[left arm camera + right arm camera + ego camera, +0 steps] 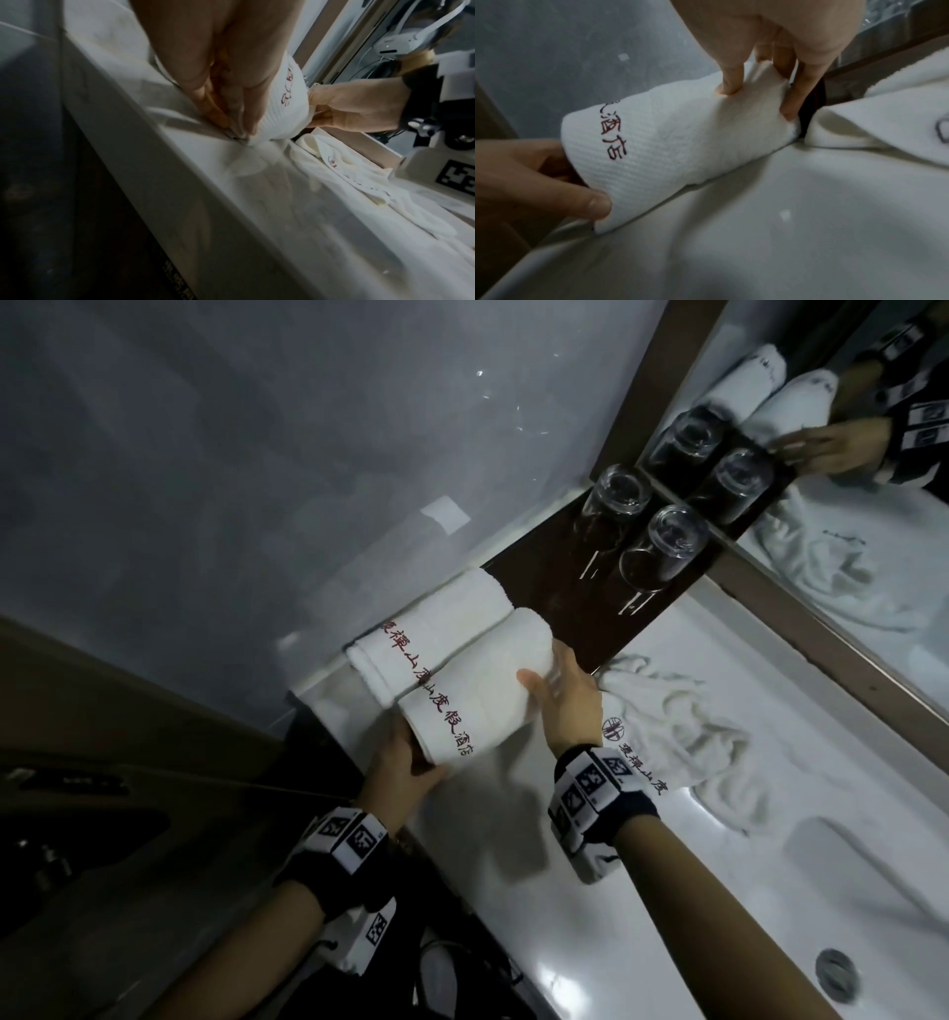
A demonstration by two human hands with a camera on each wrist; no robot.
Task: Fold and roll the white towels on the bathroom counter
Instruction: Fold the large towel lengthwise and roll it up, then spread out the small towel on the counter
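A rolled white towel (477,695) with red lettering lies on the white counter (518,875), held at both ends. My left hand (411,762) grips its near end, thumb wrapped along the front. My right hand (554,685) pinches the far end, thumb on top. In the right wrist view my right hand's fingers (731,81) dig into the rolled towel (680,142), and the left hand (552,178) cups the other end. A second rolled towel (431,629) lies just behind, touching it. A loose crumpled towel (693,726) sprawls to the right.
Two upturned drinking glasses (662,546) stand on a dark tray behind the rolls. A framed mirror (847,531) runs along the back right. The basin's drain (837,973) is at the lower right. A grey wall closes off the left, and the counter's edge drops away at the lower left.
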